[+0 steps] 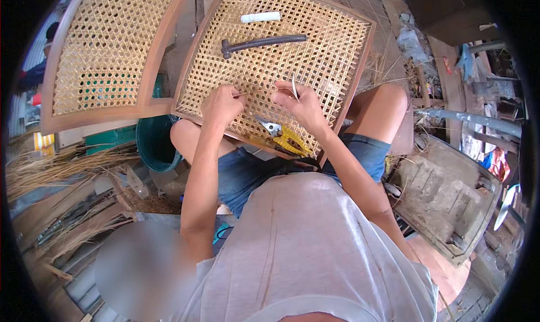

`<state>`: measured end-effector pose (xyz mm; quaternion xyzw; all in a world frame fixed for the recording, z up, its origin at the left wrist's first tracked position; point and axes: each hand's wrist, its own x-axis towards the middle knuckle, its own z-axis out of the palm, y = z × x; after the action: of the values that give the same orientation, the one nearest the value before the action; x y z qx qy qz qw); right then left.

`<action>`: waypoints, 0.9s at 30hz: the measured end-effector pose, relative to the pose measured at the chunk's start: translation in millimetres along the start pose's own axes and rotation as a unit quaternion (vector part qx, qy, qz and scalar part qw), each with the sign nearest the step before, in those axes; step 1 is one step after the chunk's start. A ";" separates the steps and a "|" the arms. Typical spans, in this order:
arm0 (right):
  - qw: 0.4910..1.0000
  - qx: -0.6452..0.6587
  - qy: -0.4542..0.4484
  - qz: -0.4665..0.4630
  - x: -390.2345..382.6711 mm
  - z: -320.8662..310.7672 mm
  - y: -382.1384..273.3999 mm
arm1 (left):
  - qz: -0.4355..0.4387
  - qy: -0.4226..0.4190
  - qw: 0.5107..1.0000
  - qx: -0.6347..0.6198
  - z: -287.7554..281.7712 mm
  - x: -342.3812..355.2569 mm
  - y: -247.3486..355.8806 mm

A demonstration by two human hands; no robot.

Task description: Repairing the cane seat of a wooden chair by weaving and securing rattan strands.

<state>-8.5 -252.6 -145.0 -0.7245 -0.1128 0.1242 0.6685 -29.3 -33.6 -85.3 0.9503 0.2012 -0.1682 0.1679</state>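
Observation:
A square cane panel [337, 52] in a wooden frame rests over my lap. My left hand [224, 104] is closed at the weave, fingertips pinched; what they hold is too small to make out. To its right, my right hand [298, 105] grips a thin pale strip [294, 84] that curves upward from the fingers. Below my hands lie yellow-handled snips [289, 139] with blades pointing left. Farther up the panel are a dark hammer [264, 41], lying crosswise, and a short white cylinder [260, 17].
A second framed cane panel [98, 46] stands at the left, above a green bucket [147, 145] and straw [56, 164]. Part of another person [35, 77] shows at the far left edge. A dirty grey plastic slab [433, 192], boards and scrap surround me.

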 end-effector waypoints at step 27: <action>0.926 -0.196 0.321 -0.030 99.8 -249.4 -54.0 | 0.191 0.120 0.936 -0.270 32.5 13.7 50.1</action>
<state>168.3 -449.9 -75.4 -0.8386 0.0644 -0.1598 0.5167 -3.7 -85.0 -106.9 0.9026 0.0726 0.0430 0.4222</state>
